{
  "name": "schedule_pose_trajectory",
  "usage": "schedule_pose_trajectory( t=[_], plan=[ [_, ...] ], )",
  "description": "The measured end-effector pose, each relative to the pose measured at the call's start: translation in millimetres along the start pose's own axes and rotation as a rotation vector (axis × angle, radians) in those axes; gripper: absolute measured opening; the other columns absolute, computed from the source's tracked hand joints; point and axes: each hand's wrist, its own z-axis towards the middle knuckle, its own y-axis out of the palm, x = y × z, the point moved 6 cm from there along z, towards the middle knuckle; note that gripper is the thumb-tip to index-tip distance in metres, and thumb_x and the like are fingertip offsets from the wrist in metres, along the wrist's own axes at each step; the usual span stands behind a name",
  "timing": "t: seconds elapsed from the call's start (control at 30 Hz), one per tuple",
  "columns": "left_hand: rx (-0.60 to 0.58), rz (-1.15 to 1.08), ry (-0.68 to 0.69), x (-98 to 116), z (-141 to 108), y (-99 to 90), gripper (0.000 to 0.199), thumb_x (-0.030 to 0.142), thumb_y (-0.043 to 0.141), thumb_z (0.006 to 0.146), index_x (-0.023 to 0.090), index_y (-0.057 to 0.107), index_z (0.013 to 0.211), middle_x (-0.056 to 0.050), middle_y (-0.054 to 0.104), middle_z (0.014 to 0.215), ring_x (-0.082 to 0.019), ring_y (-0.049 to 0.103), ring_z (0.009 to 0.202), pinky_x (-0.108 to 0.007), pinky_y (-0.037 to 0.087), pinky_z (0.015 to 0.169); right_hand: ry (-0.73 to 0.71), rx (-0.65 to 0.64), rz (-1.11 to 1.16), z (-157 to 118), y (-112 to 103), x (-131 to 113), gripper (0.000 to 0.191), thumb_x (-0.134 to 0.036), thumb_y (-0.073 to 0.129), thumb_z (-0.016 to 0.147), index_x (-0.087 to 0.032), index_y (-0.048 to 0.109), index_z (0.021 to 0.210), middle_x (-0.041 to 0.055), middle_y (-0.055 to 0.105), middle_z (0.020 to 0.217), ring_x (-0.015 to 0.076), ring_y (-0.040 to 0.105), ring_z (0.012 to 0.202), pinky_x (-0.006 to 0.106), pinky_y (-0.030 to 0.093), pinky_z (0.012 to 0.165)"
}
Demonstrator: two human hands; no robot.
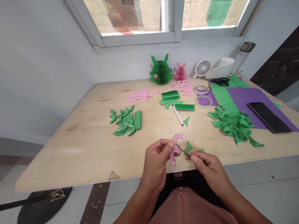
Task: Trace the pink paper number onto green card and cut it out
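Note:
My left hand [160, 157] pinches a pink curved paper cutout [178, 137] between thumb and fingers above the table's front edge. White strips, like pieces of tape, sit near the ends of the cutout. In my right hand [207, 165] is a thin dark pointed tool [184, 151], possibly tweezers; its kind is not clear. Its tip meets the inner edge of the cutout. Close behind the tool lies a green paper scrap [188, 146]. To the left rests a pile of green curved cutouts [126, 123], some with white strips.
A white pen [178, 115], folded green paper [170, 95], and tape rolls [203, 101] lie beyond my hands. Green scraps [233, 124], a phone [268, 116] and black-handled scissors [220, 81] are at right. Green [161, 71] and pink [180, 73] paper rabbits stand by the wall.

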Motion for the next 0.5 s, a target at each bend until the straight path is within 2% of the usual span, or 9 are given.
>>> schedule_pose_trajectory(
  t=[0.5],
  plan=[
    [-0.028, 0.006, 0.004, -0.7, 0.1, -0.2, 0.016, 0.027, 0.07, 0.069, 0.013, 0.063, 0.064, -0.003, 0.064, 0.056, -0.011, 0.055, 0.053, -0.019, 0.038, 0.046, 0.012, -0.013, -0.006, -0.5, 1.0, 0.5, 0.042, -0.047, 0.045, 0.089, -0.017, 0.067, 0.071, 0.0045, 0.066, 0.081, 0.0191, 0.058, 0.075, 0.027, 0.043, 0.064]
  ],
)
